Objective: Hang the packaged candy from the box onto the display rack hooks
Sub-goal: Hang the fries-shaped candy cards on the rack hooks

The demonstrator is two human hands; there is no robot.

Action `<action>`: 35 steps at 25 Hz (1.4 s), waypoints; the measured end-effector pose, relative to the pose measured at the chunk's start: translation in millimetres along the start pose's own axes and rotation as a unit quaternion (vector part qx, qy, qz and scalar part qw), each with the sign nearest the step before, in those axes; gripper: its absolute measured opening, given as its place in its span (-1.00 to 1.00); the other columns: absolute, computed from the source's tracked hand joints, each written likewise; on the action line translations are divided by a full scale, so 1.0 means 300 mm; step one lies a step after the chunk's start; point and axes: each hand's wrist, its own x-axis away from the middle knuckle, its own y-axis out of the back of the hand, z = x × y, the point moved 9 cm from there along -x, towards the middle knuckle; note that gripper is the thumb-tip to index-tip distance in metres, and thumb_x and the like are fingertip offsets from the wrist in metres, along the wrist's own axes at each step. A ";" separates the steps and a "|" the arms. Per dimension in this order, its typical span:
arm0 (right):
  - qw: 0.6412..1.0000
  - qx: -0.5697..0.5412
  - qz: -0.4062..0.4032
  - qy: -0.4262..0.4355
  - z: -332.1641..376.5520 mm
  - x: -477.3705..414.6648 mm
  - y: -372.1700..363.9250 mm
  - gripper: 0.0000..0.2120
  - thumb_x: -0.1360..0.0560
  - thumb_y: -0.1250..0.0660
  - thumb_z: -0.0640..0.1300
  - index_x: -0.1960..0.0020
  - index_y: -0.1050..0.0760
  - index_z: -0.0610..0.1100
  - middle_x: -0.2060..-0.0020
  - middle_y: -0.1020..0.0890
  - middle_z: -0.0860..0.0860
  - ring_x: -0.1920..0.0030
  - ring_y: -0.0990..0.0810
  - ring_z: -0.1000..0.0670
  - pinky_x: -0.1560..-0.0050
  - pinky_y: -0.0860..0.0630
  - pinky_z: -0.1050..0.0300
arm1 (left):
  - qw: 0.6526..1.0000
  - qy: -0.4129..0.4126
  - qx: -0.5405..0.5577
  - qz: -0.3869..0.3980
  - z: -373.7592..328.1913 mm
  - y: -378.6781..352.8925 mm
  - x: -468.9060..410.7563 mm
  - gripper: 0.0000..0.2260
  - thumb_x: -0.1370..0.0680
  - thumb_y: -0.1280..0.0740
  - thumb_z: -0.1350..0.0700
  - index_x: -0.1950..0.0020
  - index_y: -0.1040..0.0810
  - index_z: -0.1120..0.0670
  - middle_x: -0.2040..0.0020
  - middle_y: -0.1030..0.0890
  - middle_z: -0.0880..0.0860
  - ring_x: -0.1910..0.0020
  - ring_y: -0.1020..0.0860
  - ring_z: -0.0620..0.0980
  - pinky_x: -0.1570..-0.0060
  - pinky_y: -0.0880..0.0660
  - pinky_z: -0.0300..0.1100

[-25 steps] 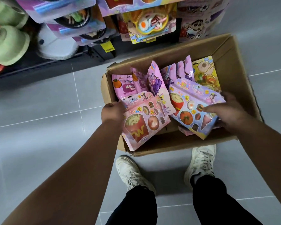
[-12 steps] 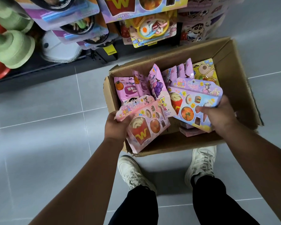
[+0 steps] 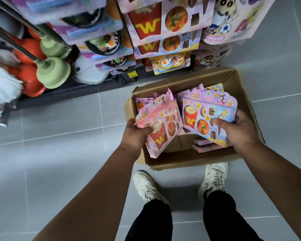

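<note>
Head view: one camera
Left hand [image 3: 135, 134]: grasping pink candy pack [image 3: 161, 129] by its left edge, above box [image 3: 189, 79]
Right hand [image 3: 240, 131]: grasping lilac candy pack [image 3: 208, 117] by its right edge, above box
Display rack [image 3: 73, 88]: far, packs hanging

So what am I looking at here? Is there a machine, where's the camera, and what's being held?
No machine here: a person wears a camera on the head, so this single picture looks down at their own arms and shoes. The left hand grips a pink candy pack, and the right hand grips a purple candy pack. Both are above an open cardboard box on the tiled floor. More packs lie in the box. Ahead, similar packs hang on display.
</note>
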 end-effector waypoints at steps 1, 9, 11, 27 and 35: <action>1.000 -0.004 0.002 0.010 0.053 0.029 0.021 -0.60 -0.38 -0.57 -0.11 -0.18 -0.56 -0.07 -0.06 -0.70 -0.02 -0.01 -0.70 -0.10 -0.06 -0.64 -0.21 | 1.000 -0.013 0.002 0.010 -0.054 0.003 0.035 -0.59 -0.51 -0.42 0.35 -0.33 -0.48 0.17 -0.18 -0.66 0.17 -0.11 -0.66 0.22 -0.19 -0.57 0.20; 0.990 -0.121 0.032 0.061 0.555 0.338 0.208 -0.52 -0.29 -0.59 0.08 -0.11 -0.61 -0.13 0.00 -0.73 -0.12 0.03 -0.72 -0.20 0.05 -0.64 -0.21 | 0.993 -0.101 0.029 0.055 -0.516 0.114 0.440 -0.81 -0.57 -0.41 0.15 -0.18 -0.64 0.13 -0.06 -0.73 0.15 0.00 -0.71 0.17 -0.07 -0.63 0.12; 0.987 -0.138 0.042 0.075 0.685 0.422 0.255 -0.64 -0.39 -0.53 0.03 -0.09 -0.62 -0.13 0.00 -0.73 -0.12 0.08 -0.74 -0.15 0.17 -0.65 -0.03 | 0.990 -0.120 0.040 0.061 -0.617 0.162 0.556 -0.81 -0.58 -0.39 0.15 -0.17 -0.63 0.14 -0.06 -0.73 0.17 0.00 -0.71 0.18 -0.07 -0.62 0.15; 0.968 -0.149 0.100 0.173 1.374 0.831 0.455 -0.89 -0.55 -0.38 -0.13 -0.07 -0.60 -0.09 0.05 -0.74 -0.08 0.09 -0.73 -0.19 -0.03 -0.62 -0.31 | 0.958 -0.234 0.140 0.087 -1.100 0.309 1.297 -0.78 -0.61 -0.28 0.09 -0.21 -0.59 0.09 -0.06 -0.72 0.20 0.05 -0.72 0.18 0.12 -0.67 0.15; 0.960 -0.164 0.136 0.183 1.614 0.848 0.454 -0.95 -0.58 -0.35 -0.06 0.01 -0.59 0.00 0.06 -0.74 -0.04 0.07 -0.72 -0.16 -0.07 -0.61 -0.26 | 0.942 -0.264 0.193 0.075 -1.221 0.251 1.490 -0.76 -0.57 -0.29 0.08 -0.17 -0.63 0.12 -0.11 -0.69 0.28 0.00 -0.69 0.24 0.02 -0.63 0.20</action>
